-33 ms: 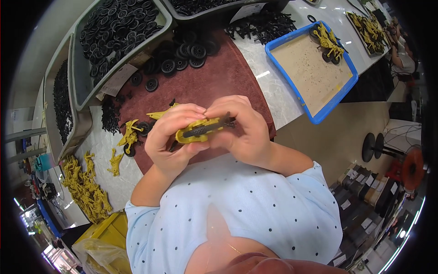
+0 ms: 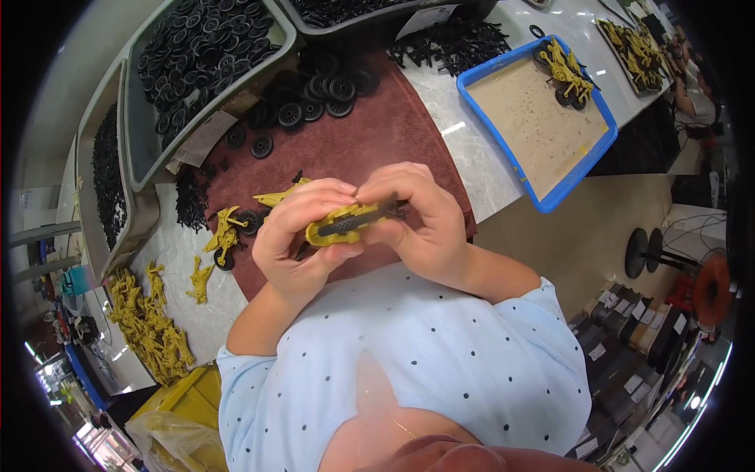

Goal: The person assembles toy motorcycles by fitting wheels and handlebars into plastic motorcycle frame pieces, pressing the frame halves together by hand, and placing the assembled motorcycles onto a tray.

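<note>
Plastic toy parts, soft cloth, shiny table

The yellow toy piece (image 2: 346, 223) between the hands looks like smooth plastic with a rough black strip. Under the hands lies a soft, fuzzy, dark red cloth (image 2: 377, 134). Beyond it, the black wheels (image 2: 314, 98) look like dull rubber. To the right, the blue tray (image 2: 535, 118) is shiny plastic on a glossy white table (image 2: 472, 149).

Both hands up close to my chest, pinching together.

L hand (image 2: 303, 236) curled, thumb on top, fingers wrapped under. R hand (image 2: 425, 224) meets it fingertip to fingertip, fingers bent, knuckles up. Both forearms bare, elbows bent, coming in from below.
</note>
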`<state>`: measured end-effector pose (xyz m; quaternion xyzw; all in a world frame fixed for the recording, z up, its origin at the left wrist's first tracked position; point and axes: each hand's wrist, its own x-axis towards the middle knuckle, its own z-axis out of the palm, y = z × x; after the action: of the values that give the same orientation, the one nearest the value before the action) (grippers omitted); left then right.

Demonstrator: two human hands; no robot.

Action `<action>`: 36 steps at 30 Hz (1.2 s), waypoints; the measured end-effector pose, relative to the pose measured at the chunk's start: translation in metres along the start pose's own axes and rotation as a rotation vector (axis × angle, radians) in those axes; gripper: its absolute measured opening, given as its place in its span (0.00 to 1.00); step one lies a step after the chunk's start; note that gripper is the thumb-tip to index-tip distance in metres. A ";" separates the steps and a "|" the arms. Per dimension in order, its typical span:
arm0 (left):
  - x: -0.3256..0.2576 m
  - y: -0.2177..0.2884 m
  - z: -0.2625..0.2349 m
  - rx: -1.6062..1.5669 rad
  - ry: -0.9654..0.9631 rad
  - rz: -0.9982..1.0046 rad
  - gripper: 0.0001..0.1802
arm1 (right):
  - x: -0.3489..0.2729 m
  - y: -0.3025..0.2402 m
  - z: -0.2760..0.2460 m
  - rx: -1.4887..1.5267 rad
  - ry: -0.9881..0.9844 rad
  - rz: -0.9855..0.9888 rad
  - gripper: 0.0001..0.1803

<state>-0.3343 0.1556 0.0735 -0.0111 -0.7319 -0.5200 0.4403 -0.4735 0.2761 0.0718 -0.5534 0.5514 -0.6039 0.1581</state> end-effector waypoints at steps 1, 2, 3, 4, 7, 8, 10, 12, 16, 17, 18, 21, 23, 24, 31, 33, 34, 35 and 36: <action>-0.001 0.000 0.001 0.001 -0.005 0.000 0.23 | 0.001 0.001 0.000 0.001 0.005 -0.001 0.20; -0.003 0.001 0.001 0.022 0.020 -0.029 0.23 | 0.001 0.001 0.000 -0.008 0.005 -0.014 0.19; -0.004 0.002 0.001 0.044 0.045 -0.058 0.23 | 0.001 0.001 0.001 -0.018 0.005 -0.027 0.18; -0.005 0.001 0.002 0.044 0.042 -0.058 0.23 | 0.001 0.000 0.002 -0.017 0.009 -0.027 0.18; -0.009 -0.002 0.002 0.016 0.075 -0.113 0.24 | -0.001 -0.002 0.009 0.016 0.054 0.069 0.19; -0.009 -0.003 0.001 0.034 0.033 -0.072 0.25 | -0.002 -0.001 0.012 0.048 0.115 0.067 0.18; -0.006 -0.004 0.005 0.054 -0.009 -0.031 0.27 | -0.004 0.000 0.015 0.083 0.175 0.064 0.17; 0.001 -0.001 0.019 -0.219 0.132 -0.095 0.31 | -0.004 0.001 0.015 0.079 0.134 0.030 0.16; -0.008 -0.004 0.020 -0.325 -0.034 -0.281 0.32 | -0.004 0.000 0.018 0.057 0.148 -0.016 0.15; -0.009 -0.004 0.021 -0.322 -0.035 -0.282 0.32 | -0.003 -0.001 0.018 0.061 0.163 -0.004 0.16; -0.009 -0.005 0.022 -0.305 -0.022 -0.259 0.31 | -0.003 -0.002 0.019 0.065 0.178 0.009 0.16; -0.008 -0.005 0.023 -0.274 -0.008 -0.202 0.29 | -0.004 0.000 0.022 0.072 0.189 -0.017 0.15; -0.008 -0.005 0.022 -0.258 -0.007 -0.170 0.29 | -0.005 -0.003 0.024 0.093 0.206 -0.012 0.14; -0.009 -0.005 0.020 -0.253 -0.010 -0.169 0.28 | -0.005 -0.003 0.026 0.114 0.220 -0.008 0.13; 0.000 -0.006 0.019 -0.297 -0.074 -0.178 0.28 | -0.007 0.001 0.023 0.216 0.237 0.050 0.15; -0.003 -0.002 0.012 -0.354 -0.014 -0.295 0.27 | -0.001 0.001 0.023 0.214 0.125 0.117 0.16; -0.002 -0.001 0.013 -0.403 0.031 -0.417 0.27 | -0.001 0.000 0.023 0.215 0.120 0.110 0.16; -0.003 -0.001 0.015 -0.400 0.037 -0.408 0.27 | 0.000 -0.002 0.024 0.385 0.168 0.200 0.17; -0.004 -0.001 0.017 -0.417 0.110 -0.468 0.25 | 0.001 -0.003 0.024 0.553 0.212 0.291 0.18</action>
<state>-0.3434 0.1702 0.0689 0.0957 -0.5673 -0.7459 0.3356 -0.4525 0.2642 0.0693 -0.3390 0.4531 -0.7560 0.3289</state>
